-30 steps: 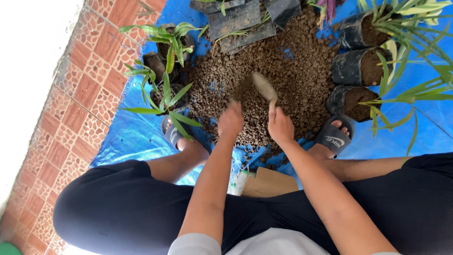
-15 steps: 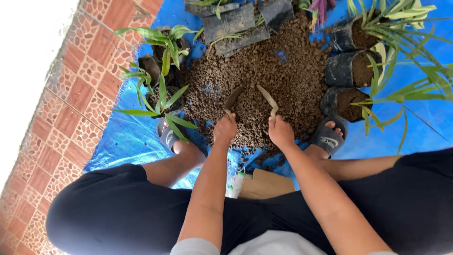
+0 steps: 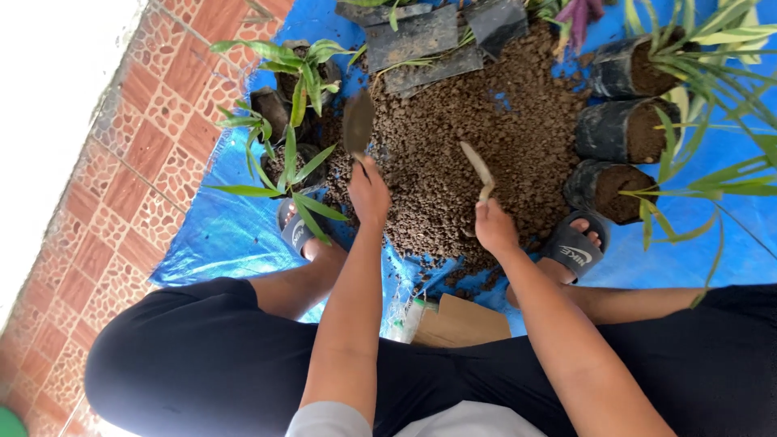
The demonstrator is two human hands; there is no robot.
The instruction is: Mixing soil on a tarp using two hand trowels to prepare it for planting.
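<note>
A: Soil pile (image 3: 477,154) sits mid-frame on the blue tarp (image 3: 218,235), between my feet. Left hand (image 3: 368,194) is closed round the handle of a small trowel (image 3: 358,123), blade lifted clear of the pile and held over toward the leafy potted seedlings (image 3: 291,162) on the left. Looks loaded, can't tell how full.

B: And the right?

A: Right hand (image 3: 495,226) is closed on the handle of a second trowel (image 3: 477,166), pale blade, tip resting in the soil near the pile's centre. Black grow bags (image 3: 615,129) filled with soil stand just right of the pile, flattened empty bags (image 3: 421,36) at the top edge.

B: How do I keep it clean?

A: My judgement: keep the left blade level so nothing spills on the tarp, bring it right over the pot mouth before tipping, and steer clear of the leaves. Leave the right trowel planted so the pile doesn't slump.

B: Change from half a second ago?

A: Then both blades were in the soil, close together near the front of the pile. Now the left one has come up and swung left toward the seedlings; the right has barely shifted. View moved slightly too.
</note>
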